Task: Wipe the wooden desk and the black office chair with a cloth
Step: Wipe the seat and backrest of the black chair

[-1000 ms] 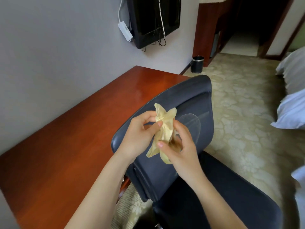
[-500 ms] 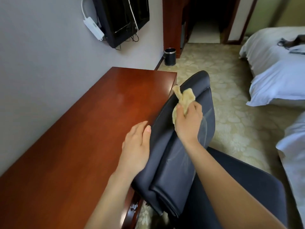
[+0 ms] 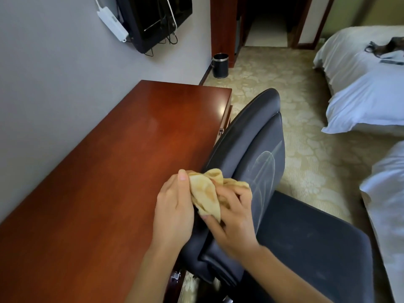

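Left hand (image 3: 175, 213): lower centre of the frame, back of the hand toward the camera. Thumb and fingers are closed on the left edge of the cloth (image 3: 207, 193); the thumb tip lies against the cloth's upper left corner.

Right hand (image 3: 236, 217): immediately right of the left hand, slightly blurred. Its fingers are curled into the right and lower portions of the cloth, gripping it. Both forearms enter from the bottom edge of the frame.

Cloth: tan-yellow, bunched and creased, held between the two hands. It sits in front of the chair's backrest at the centre of the frame. Whether it touches the backrest cannot be determined.

Black office chair (image 3: 251, 138): centre to lower right. The backrest runs diagonally from the upper centre down toward the hands, its outer edge close beside the desk's right edge. A pale, leaf-shaped smear is visible on the padded face of the backrest, just right of the right hand. The seat extends to the lower right corner.

Wooden desk (image 3: 109, 182): reddish-brown, glossy, filling the left and lower left of the frame, set against a grey wall (image 3: 54, 84). Its top is bare.

Surroundings:
- Upper left: wall-mounted screen (image 3: 157, 18) with cables and a white power strip (image 3: 112, 24).
- Upper centre: small black bin (image 3: 220, 65) on the patterned carpet (image 3: 306, 149).
- Right edge: bed (image 3: 360, 88) with white linen; dark items lie on it at the upper right.
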{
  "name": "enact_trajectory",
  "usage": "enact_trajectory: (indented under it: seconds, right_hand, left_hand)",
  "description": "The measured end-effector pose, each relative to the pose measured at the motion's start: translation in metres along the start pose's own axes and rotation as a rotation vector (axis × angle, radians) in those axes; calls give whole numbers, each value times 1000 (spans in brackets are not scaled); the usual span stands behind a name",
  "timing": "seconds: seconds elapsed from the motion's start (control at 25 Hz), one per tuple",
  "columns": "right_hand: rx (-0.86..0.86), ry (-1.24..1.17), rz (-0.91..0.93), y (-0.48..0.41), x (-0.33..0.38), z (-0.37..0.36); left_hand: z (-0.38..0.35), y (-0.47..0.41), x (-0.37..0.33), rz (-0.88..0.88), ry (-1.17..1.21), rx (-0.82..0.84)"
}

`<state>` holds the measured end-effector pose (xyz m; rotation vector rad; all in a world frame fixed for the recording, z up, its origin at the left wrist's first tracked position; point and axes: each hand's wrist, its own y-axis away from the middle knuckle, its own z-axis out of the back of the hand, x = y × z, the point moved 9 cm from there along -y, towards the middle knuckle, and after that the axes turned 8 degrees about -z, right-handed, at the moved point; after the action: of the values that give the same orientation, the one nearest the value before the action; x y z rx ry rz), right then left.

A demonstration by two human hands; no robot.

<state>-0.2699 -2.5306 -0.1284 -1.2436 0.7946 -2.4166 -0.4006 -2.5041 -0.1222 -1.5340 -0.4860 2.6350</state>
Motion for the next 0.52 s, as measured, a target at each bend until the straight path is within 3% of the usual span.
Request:
enact_trajectory:
  seconds: [0.04, 0.16, 0.36, 0.52]
  right_hand:
    - [19, 48, 1, -11, -11, 2]
    - [18, 81, -236, -57, -64, 11]
    - [-40, 197, -381, -131, -137, 25]
    - [-71, 195, -683, -178, -208, 48]
  left_hand:
    - [-2, 0, -1, -10, -32, 17]
    - [-6, -2, 3, 51, -120, 69]
    - [-7, -5, -2, 61, -179, 73]
    - [-3, -3, -1, 86, -152, 29]
